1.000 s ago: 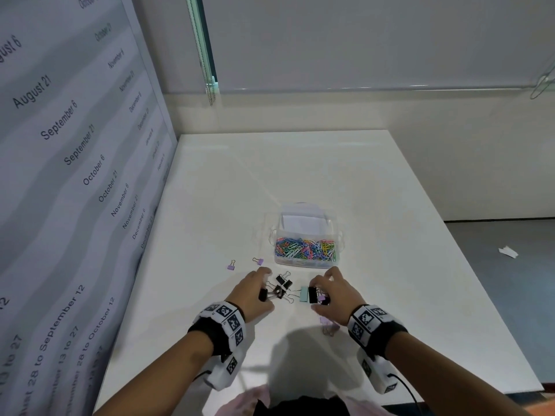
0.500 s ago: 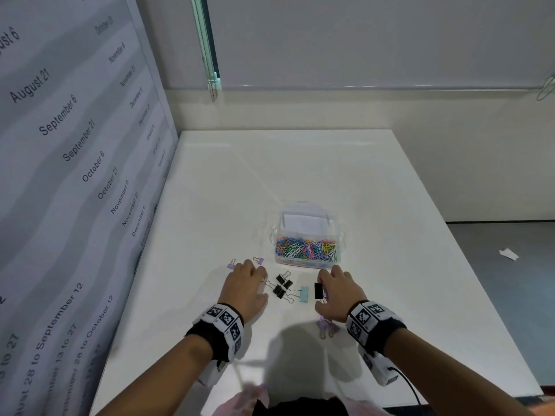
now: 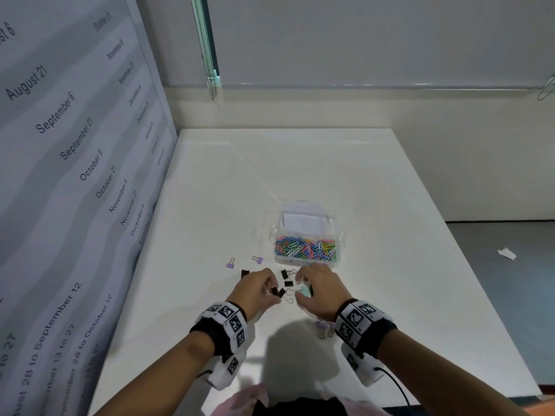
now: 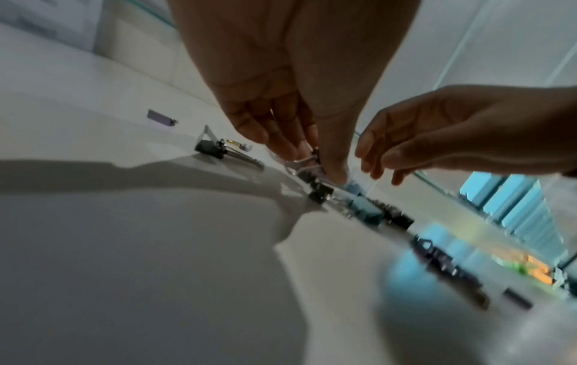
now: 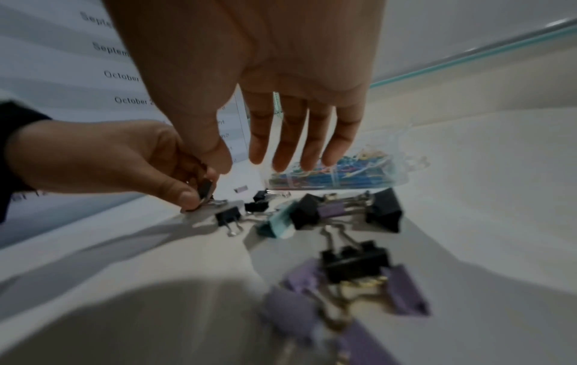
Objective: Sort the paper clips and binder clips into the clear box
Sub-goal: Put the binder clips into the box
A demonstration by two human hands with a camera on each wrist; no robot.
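The clear box (image 3: 338,235) sits mid-table, its near compartment full of coloured paper clips (image 3: 306,249). My left hand (image 3: 270,291) pinches a small black binder clip (image 5: 206,190) just above the table, between thumb and fingers (image 4: 315,158). My right hand (image 3: 300,288) hovers with straight, spread fingers (image 5: 290,148) over a teal binder clip (image 5: 276,226) and holds nothing. Loose black binder clips (image 3: 287,283) lie between the hands. Larger black (image 5: 384,210) and purple clips (image 5: 402,289) lie under my right wrist.
Two small purple binder clips (image 3: 230,263) (image 3: 257,259) and one black clip (image 3: 245,273) lie left of the box. A printed calendar panel (image 3: 75,175) walls the table's left side. The table edge runs along the right above grey floor (image 3: 510,280).
My left hand came back right from the purple clips and pinched a small black clip. My right hand lifted off the table and spread its fingers over the teal clip.
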